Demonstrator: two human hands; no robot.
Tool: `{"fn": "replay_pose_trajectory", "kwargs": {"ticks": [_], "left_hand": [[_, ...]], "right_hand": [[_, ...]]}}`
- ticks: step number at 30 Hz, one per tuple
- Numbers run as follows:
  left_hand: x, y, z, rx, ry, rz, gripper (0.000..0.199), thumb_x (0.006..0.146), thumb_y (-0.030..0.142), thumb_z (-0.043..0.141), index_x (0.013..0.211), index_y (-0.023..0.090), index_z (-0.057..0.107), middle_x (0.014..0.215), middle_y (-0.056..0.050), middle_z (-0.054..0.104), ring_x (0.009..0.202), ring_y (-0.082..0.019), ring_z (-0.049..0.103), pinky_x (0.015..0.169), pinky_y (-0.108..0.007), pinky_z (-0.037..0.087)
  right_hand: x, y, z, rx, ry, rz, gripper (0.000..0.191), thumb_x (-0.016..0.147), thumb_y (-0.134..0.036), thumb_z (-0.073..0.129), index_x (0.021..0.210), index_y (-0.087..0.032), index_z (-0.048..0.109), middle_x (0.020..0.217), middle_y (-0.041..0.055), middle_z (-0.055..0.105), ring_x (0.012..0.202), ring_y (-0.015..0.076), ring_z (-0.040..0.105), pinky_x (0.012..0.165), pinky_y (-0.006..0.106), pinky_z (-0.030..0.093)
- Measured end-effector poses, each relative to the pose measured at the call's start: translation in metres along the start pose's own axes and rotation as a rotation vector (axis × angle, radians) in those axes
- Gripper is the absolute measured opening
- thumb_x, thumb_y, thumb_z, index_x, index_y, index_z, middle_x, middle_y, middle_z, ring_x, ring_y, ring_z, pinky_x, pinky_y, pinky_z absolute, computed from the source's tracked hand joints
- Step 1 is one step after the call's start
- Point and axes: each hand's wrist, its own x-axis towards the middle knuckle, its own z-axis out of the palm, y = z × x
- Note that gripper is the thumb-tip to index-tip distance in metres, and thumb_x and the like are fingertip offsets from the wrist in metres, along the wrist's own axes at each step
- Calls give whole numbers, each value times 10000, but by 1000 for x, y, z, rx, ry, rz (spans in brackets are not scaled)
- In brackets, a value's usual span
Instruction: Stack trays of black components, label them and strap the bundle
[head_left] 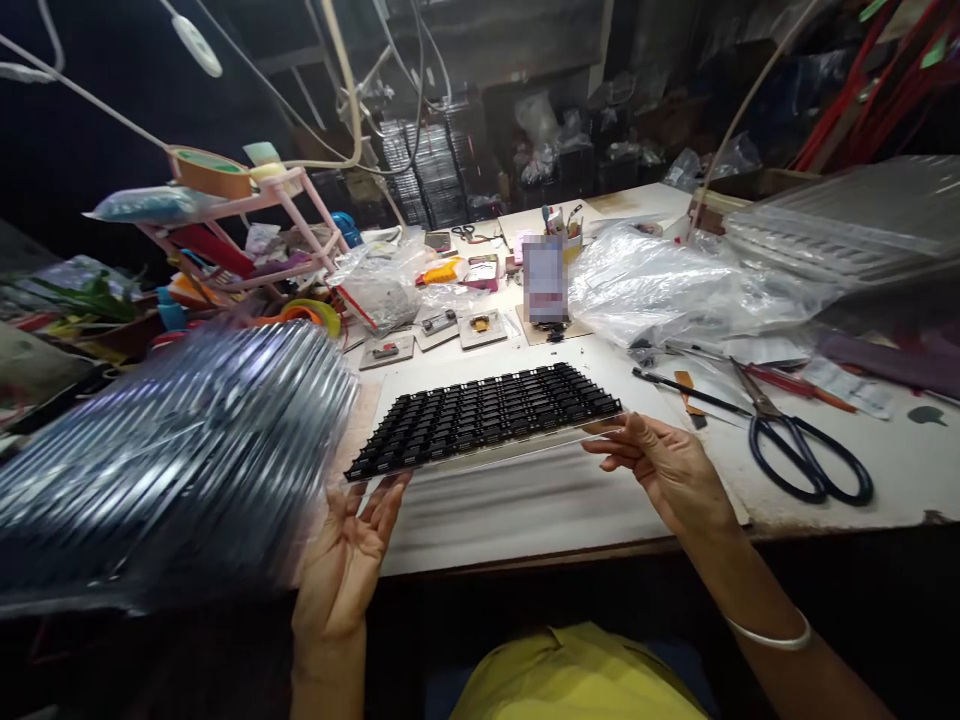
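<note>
A clear plastic tray with rows of small black parts is held up, slightly tilted, over the white work surface. At its near left corner my left hand grips the edge from below, fingertips partly under the plastic. My right hand pinches the tray's right edge between thumb and fingers. Left of the tray lies a large stack of clear plastic trays, close beside my left hand.
Black-handled scissors and a dark pen-like tool lie at the right. Behind are a propped phone, small square plates and plastic bags. A pink rack stands at the back left.
</note>
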Motion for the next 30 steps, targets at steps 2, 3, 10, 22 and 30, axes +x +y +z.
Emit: {"fn": "replay_pose_trajectory", "kwargs": {"ticks": [2, 3, 10, 22, 30], "left_hand": [[-1, -2, 6, 19, 115, 28, 466, 956, 372, 351, 1408, 261, 350, 1439, -180, 377, 1312, -313, 259, 942, -377, 486], [-2, -3, 10, 28, 189, 43, 474, 953, 374, 361, 1411, 256, 337, 1454, -197, 350, 1311, -326, 273, 916, -372, 507], [-4, -9, 38, 42, 404, 84, 447, 963, 336, 336, 1393, 216, 324, 1388, -231, 437, 1264, -351, 412, 795, -354, 579], [-7, -9, 45, 74, 397, 91, 217, 949, 299, 386, 1003, 128, 508, 1150, -201, 596, 1221, -376, 465, 731, -353, 604], [-9, -8, 38, 83, 431, 90, 235, 948, 275, 394, 919, 109, 558, 1220, -227, 567, 1247, -373, 440, 801, -392, 576]], "right_hand": [[0, 1, -1, 1, 13, 5, 276, 702, -447, 746, 751, -179, 704, 792, 75, 737, 727, 237, 712, 508, 220, 546], [0, 1, -1, -4, 20, 10, 273, 698, -448, 750, 754, -184, 705, 791, 73, 738, 727, 239, 712, 507, 220, 548], [-1, 4, -5, -72, 92, 33, 310, 645, -480, 775, 756, -200, 701, 786, 64, 737, 725, 249, 711, 527, 230, 563], [-5, 1, -2, -116, 147, 61, 393, 577, -521, 800, 735, -177, 695, 746, 55, 729, 707, 238, 708, 527, 212, 563], [-12, 6, -9, -51, 81, 107, 250, 743, -443, 699, 774, -195, 702, 819, 68, 737, 762, 229, 707, 545, 236, 557]]}}
